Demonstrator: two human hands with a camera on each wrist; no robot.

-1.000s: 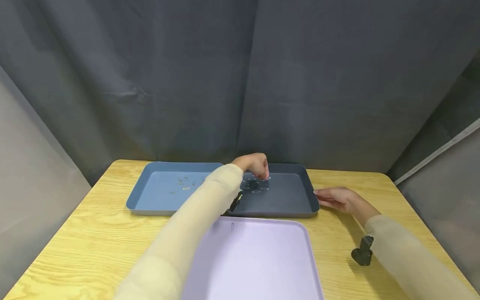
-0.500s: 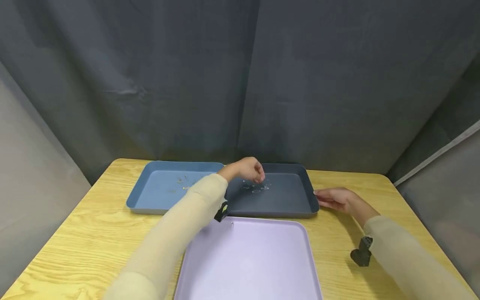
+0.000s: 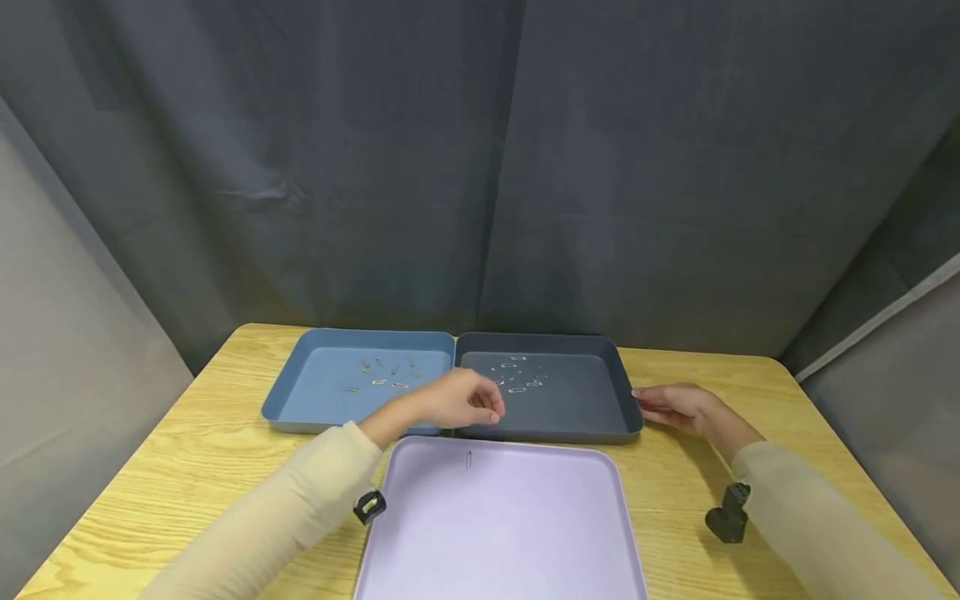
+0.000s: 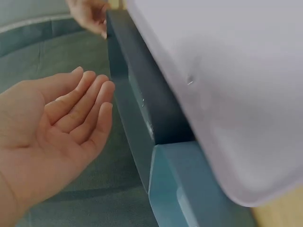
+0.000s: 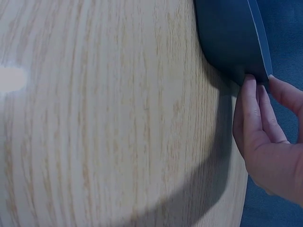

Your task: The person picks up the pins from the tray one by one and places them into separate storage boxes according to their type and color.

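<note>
Above the dark tray's near rim, our left hand shows an empty, relaxed palm at wrist view; at three o'clock, our right hand's straight fingers touch its edge.

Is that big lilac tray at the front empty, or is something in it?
Nearly empty: the lilac tray shows one small clip near its far edge, the rest bare.

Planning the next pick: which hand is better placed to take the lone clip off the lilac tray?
Left. The left hand is open and free, just beyond the clip on the lilac tray. The right hand rests against the dark tray's right rim, farther away.
</note>
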